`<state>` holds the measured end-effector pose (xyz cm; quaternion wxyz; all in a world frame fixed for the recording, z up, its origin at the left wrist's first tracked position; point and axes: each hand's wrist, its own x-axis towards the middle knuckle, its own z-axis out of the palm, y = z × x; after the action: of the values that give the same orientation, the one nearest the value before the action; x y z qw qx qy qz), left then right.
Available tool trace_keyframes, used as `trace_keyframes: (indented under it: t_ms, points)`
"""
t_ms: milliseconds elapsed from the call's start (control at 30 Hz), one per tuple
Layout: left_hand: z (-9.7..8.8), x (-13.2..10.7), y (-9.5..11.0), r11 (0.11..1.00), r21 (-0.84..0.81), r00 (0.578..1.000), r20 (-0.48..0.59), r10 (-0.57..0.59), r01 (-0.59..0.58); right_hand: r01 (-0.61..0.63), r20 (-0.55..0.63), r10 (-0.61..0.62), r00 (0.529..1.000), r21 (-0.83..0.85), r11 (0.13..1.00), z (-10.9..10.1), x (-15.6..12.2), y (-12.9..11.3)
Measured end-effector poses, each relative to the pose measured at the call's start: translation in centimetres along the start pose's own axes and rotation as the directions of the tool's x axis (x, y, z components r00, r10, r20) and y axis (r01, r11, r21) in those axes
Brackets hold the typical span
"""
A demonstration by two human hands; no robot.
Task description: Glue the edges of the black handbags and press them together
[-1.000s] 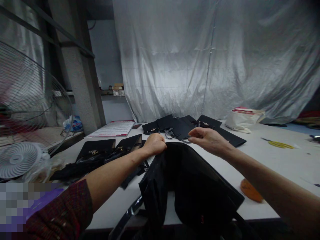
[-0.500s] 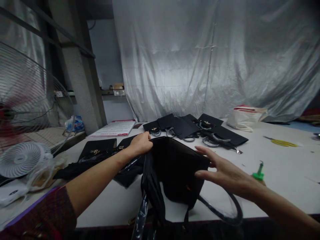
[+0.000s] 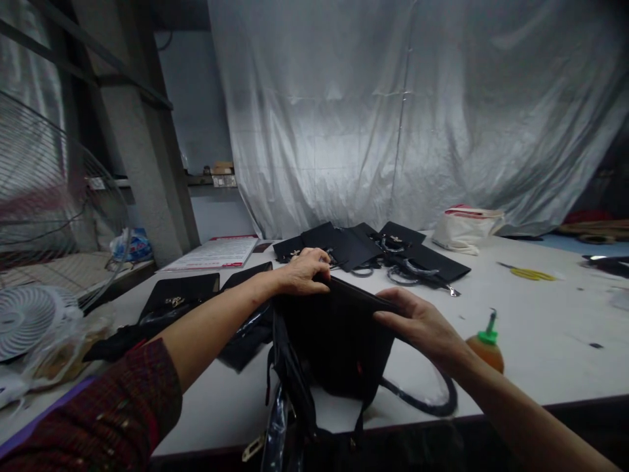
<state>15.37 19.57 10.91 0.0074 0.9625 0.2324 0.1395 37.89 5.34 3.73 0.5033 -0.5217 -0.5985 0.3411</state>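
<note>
A black handbag [image 3: 339, 334] stands at the near edge of the white table, its opening turned toward me and its inside dark. My left hand [image 3: 304, 270] grips the bag's upper left edge, fingers over the far side. At the upper right edge my right hand [image 3: 410, 318] pinches the panel between thumb and fingers. One plastic-wrapped handle [image 3: 432, 406] loops out to the right on the table. Another wrapped strap hangs down at the left, beside a gold metal clasp [image 3: 254, 447].
Several black bags [image 3: 354, 246] lie at the back, others [image 3: 181, 292] at the left. An orange bottle with green cap [image 3: 486, 351], yellow-handled scissors [image 3: 531, 272] and a white cloth bag [image 3: 464, 229] are at the right. A white fan [image 3: 37, 321] stands left.
My left hand has moved from the bag's left corner rightward along its top edge. My right hand has closed onto the right edge. The view has shifted slightly right.
</note>
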Motion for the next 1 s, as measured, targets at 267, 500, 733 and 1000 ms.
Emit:
trace_keyframes:
  t_ms: [267, 500, 733, 1000]
  points:
    - [-0.3, -0.1, -1.9, 0.936, -0.314, 0.987, 0.048, -0.153, 0.161, -0.073, -0.055, 0.080, 0.995, 0.129, 0.989, -0.2, 0.9, 0.9]
    - [0.1, -0.4, -1.0, 0.924, -0.234, 0.946, -0.049, -0.322, 0.302, -0.047, -0.136, 0.057, 0.989, 0.073, 0.996, -0.6, 2.3, 1.6]
    - [0.2, -0.9, -0.4, 0.937, -0.187, 0.943, -0.103, -0.317, 0.295, -0.020, -0.210, -0.003, 0.978, -0.108, 0.994, -0.3, 3.0, 1.7]
    - [0.0, -1.4, -0.6, 0.942, -0.152, 0.940, -0.123, -0.318, 0.299, 0.005, -0.311, -0.230, 0.922, -0.584, 0.812, 1.0, 3.8, 0.4]
